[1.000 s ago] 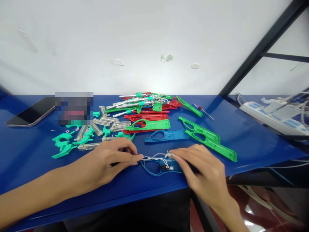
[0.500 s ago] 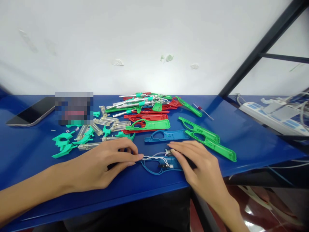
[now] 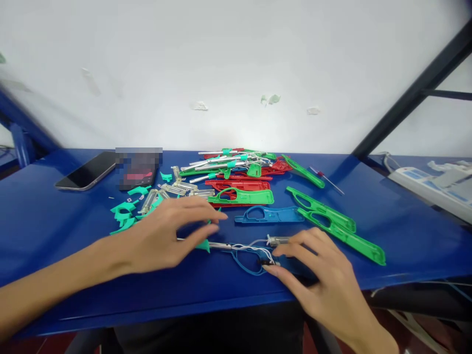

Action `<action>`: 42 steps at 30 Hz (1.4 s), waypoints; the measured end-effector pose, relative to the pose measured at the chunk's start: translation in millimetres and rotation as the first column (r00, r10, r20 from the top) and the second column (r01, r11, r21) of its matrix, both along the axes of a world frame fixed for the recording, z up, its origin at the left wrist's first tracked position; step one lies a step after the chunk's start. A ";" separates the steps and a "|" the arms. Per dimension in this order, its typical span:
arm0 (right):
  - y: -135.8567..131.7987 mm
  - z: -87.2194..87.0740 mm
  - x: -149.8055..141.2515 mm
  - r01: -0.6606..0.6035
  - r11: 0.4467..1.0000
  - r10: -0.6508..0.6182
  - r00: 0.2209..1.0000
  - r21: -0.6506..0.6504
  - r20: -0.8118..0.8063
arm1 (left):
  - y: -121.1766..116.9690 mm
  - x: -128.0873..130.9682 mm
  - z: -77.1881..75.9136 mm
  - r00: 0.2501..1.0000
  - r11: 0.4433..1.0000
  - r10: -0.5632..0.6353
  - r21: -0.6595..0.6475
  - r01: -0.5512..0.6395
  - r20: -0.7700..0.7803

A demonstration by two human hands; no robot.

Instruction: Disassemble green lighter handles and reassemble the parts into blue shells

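In front of me lies a blue lighter shell half [image 3: 247,268] with a finger loop. A metal lighter tube [image 3: 220,245] extends left from it, a green piece [image 3: 203,245] beside it. White wires [image 3: 254,249] run right to a small black part [image 3: 264,263], which the thumb and fingertips of my right hand [image 3: 319,268] pinch over the shell. A clear fuel tank [image 3: 278,240] on a thin hose lies by that hand's fingers. My left hand [image 3: 173,233] hovers over the tube, fingers and thumb apart, holding nothing; it hides part of the tube.
Behind are another blue shell half [image 3: 269,215], green shell halves [image 3: 342,236], red shell halves [image 3: 239,185] and a pile of metal tubes [image 3: 217,164]. Clear tanks [image 3: 177,188] and green pieces [image 3: 123,209] lie left, near a phone [image 3: 88,170]. A screwdriver [image 3: 327,180] lies right.
My left hand has let go of the tube end and lifted, thumb and finger parting. My right fingers have shifted from the clear tank to the black part. The view has swung left.
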State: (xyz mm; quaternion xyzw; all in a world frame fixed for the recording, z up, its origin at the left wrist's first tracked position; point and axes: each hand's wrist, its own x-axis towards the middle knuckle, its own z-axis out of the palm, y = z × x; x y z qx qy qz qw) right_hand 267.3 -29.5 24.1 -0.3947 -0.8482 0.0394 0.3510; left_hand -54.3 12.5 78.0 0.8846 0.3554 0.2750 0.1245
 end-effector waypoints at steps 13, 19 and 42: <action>3.3 0.0 -2.9 -0.063 0.997 0.066 0.996 0.036 -0.066 | 31.1 -30.6 0.6 0.977 0.989 0.123 -0.061 -0.135 -0.175; 4.2 -0.1 -2.2 -0.079 0.997 0.079 0.995 0.011 -0.058 | 31.4 -26.4 -3.4 0.973 0.980 0.170 -0.078 -0.184 -0.155; 1.4 5.5 -2.8 -0.041 0.966 0.054 0.998 -0.255 0.042 | -26.8 20.4 -24.9 0.977 0.983 0.180 -0.067 -0.174 0.112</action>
